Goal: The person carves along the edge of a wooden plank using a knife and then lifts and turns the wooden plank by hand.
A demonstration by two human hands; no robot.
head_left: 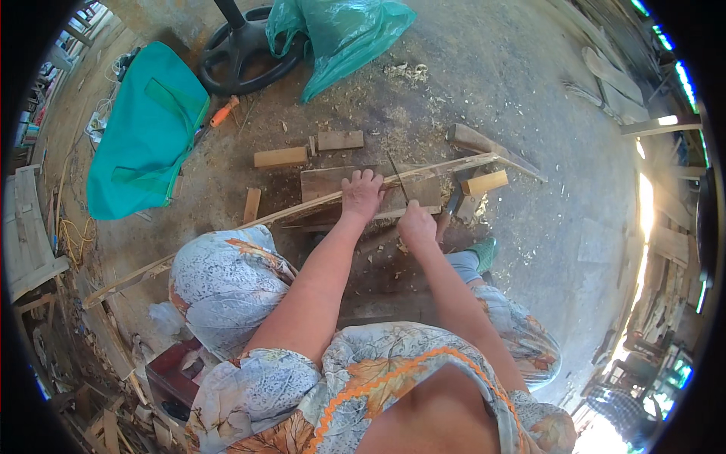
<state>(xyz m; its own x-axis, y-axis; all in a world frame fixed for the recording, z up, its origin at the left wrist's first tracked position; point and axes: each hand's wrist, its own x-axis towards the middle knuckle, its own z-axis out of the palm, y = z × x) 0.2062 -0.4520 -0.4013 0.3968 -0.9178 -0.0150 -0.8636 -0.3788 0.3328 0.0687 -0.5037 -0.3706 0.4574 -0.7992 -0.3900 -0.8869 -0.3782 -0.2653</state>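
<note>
A long, thin wooden strip (310, 203) slants across in front of me, from the lower left up to the right. My left hand (363, 195) lies over its middle, fingers bent across it. Just right of that, my right hand (417, 225) is closed round the near end of a thin dark blade (397, 178), its handle hidden in the fist. The blade crosses the strip and points away from me; its exact kind cannot be made out. Under the strip lies a wider board (321, 183). Beside my right hand rests a bladed tool (454, 200), partly hidden by the strip.
Wooden blocks (281, 157) lie beyond the strip, another block (484, 183) to the right. Farther off are an orange-handled tool (224, 111), a teal bag (144, 144), a black wheel-shaped base (240, 57) and a green plastic bag (340, 38). Shavings (408, 72) litter the floor.
</note>
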